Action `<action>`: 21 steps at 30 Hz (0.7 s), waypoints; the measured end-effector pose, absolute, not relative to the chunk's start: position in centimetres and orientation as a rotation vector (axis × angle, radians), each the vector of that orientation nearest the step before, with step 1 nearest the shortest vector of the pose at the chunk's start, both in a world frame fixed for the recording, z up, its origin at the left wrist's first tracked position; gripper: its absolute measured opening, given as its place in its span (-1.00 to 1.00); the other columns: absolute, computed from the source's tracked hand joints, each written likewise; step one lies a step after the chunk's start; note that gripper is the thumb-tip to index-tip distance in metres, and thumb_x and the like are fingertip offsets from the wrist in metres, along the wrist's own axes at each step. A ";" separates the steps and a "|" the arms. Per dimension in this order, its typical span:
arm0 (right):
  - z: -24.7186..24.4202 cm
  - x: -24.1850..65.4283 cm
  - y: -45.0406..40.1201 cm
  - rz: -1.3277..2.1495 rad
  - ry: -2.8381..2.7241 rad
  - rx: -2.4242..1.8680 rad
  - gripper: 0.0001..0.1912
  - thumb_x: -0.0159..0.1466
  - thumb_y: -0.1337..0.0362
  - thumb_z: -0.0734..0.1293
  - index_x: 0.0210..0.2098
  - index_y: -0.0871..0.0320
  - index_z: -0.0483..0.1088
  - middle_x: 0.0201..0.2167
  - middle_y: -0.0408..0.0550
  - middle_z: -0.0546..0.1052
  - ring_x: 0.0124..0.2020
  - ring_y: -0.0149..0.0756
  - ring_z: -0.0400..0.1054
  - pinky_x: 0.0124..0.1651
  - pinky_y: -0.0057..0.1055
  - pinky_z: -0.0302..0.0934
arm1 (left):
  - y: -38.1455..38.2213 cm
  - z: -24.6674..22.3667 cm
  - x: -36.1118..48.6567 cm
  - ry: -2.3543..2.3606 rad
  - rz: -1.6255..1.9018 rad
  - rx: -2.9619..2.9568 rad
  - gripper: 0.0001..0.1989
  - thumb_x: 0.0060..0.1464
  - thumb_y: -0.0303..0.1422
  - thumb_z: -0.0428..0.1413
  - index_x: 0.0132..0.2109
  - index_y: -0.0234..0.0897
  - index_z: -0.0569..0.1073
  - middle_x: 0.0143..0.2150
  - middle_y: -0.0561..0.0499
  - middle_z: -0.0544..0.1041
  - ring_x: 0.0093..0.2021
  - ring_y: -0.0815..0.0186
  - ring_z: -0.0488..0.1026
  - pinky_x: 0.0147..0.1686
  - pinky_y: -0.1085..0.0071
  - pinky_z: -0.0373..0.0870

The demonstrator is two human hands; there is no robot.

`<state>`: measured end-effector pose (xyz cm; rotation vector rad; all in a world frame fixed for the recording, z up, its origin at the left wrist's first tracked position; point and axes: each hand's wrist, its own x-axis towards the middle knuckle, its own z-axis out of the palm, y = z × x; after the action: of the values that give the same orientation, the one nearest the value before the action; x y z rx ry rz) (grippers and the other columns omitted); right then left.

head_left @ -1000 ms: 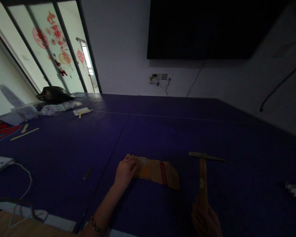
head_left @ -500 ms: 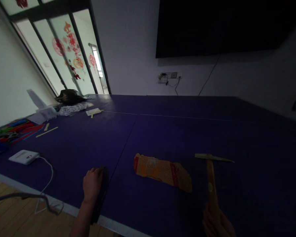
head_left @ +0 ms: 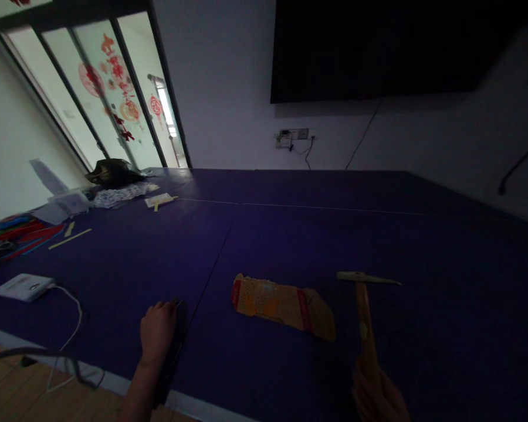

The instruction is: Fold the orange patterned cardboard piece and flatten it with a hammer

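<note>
Dark blue surface (head_left: 290,234) seen from the head camera: the right hand (head_left: 378,395) grips a wooden hammer (head_left: 364,310) upright near the right edge, while the left hand (head_left: 157,331) curls over small nails (head_left: 177,303), left of an orange packet (head_left: 284,305). Pinching one nail cleanly would help.

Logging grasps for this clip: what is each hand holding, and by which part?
Right hand holds a hammer by its handle's lower end. Left hand rests on the table, fingertips at a small dark item.

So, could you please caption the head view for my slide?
At a dark blue table, the right hand holds a hammer upright, the left hand reaches small dark metal pieces, a patterned pouch between them.
</note>
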<state>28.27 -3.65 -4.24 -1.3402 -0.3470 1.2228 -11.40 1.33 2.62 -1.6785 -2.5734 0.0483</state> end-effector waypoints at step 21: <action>-2.6 26.7 -3.4 1.333 -0.522 -1.303 -0.53 -0.14 0.05 0.43 -0.34 0.15 0.25 -0.73 -0.36 0.16 -0.81 -0.64 -0.03 -0.80 -0.69 -0.17 | 10.0 1.9 7.0 -2.099 -1.872 -2.823 -0.85 -0.08 -0.42 0.05 -0.32 -0.31 0.47 -0.37 0.00 0.50 -0.35 0.34 0.40 -0.30 0.45 0.28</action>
<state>26.70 -3.43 -2.65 -1.3030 -0.5221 1.3332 6.97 10.03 1.94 -2.8228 -2.0994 -1.8723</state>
